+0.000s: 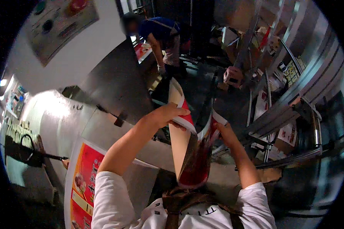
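A large printed sheet [197, 170], dark red on its printed face and tan on the back, hangs bent into a trough in front of my chest. My left hand [176, 115] grips its left edge, thumb on the red face and fingers beneath. On the other side my right hand [222, 131] pinches the opposite edge, partly in shadow. Both edges of the sheet show a white border. To my left lies another printed sheet [86, 175] with red and orange panels, partly covered by my left arm.
Another person [162, 34] in a blue top bends over ahead. A metal frame with rails [283, 116] stands close on my right, boxes behind it. A pink box-shaped thing [233, 76] sits beyond my hands. At left is a large white panel [84, 45].
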A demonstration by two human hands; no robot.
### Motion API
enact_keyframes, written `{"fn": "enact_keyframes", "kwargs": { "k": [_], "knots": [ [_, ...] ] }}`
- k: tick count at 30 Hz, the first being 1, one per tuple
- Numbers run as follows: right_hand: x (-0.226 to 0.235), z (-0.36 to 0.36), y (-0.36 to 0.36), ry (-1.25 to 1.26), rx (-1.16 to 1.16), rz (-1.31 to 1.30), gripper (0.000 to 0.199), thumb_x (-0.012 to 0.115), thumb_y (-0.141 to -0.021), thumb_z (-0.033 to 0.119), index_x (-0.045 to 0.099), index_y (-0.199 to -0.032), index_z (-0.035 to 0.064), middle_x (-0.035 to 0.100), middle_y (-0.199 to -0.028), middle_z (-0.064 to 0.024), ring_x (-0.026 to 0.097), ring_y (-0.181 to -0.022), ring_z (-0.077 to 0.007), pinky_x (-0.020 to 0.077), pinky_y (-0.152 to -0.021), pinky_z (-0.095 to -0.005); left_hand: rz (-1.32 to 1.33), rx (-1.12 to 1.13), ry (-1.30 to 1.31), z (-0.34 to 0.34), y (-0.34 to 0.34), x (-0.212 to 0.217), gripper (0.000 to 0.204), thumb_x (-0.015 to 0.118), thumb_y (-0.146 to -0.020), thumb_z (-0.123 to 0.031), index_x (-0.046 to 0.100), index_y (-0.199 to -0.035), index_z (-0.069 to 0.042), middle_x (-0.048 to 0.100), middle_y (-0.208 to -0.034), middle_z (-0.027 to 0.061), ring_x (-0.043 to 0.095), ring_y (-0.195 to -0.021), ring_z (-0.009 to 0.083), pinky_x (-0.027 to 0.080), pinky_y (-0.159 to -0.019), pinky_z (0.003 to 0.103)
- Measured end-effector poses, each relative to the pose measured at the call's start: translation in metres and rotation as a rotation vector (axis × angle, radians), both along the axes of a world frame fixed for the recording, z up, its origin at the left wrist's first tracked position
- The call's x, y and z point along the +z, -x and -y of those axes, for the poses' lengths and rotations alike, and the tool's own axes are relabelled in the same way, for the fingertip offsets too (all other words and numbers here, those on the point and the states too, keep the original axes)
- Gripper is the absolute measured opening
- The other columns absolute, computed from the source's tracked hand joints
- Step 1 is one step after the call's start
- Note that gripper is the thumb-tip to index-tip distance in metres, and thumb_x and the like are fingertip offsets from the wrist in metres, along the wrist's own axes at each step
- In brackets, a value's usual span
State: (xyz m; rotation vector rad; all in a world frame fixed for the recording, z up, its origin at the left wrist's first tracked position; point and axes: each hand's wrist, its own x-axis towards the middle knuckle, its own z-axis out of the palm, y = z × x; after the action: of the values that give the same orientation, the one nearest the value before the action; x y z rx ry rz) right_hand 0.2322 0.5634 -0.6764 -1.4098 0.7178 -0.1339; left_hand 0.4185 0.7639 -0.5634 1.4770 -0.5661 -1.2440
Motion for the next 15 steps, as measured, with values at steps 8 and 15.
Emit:
{"fn": "enact_keyframes", "kwargs": {
  "k": [8, 15],
  "knots": [
    [-0.057, 0.078, -0.117, 0.239, 0.049, -0.078, 0.038, 0.059, -0.076, 0.026, 0.053, -0.1, -0.0022, 0.058, -0.081, -0.0054, 0.053, -0.069, -0.0137, 0.0425, -0.056, -0.0276, -0.023, 0.078, -0.065, 0.07, -0.1, -0.067, 0.037, 0.064, -0.077, -0.028, 0.055, -0.098, 0.001, 0.062, -0.09, 0.014, 0.063, -0.074, 0.0243, 0.055, -0.057, 0.034],
    [-0.068, 0.149, -0.233, 0.325, 0.152, 0.013, 0.037, 0.059, -0.076, 0.029, 0.056, -0.094, -0.0027, 0.057, -0.075, -0.0056, 0.053, -0.061, -0.0144, 0.0417, -0.051, -0.0279, 0.007, 0.311, -0.113, 0.142, -0.194, -0.103, 0.035, 0.066, -0.074, -0.025, 0.058, -0.095, 0.002, 0.062, -0.089, 0.0115, 0.062, -0.077, 0.0239, 0.055, -0.063, 0.038]
  ]
}}
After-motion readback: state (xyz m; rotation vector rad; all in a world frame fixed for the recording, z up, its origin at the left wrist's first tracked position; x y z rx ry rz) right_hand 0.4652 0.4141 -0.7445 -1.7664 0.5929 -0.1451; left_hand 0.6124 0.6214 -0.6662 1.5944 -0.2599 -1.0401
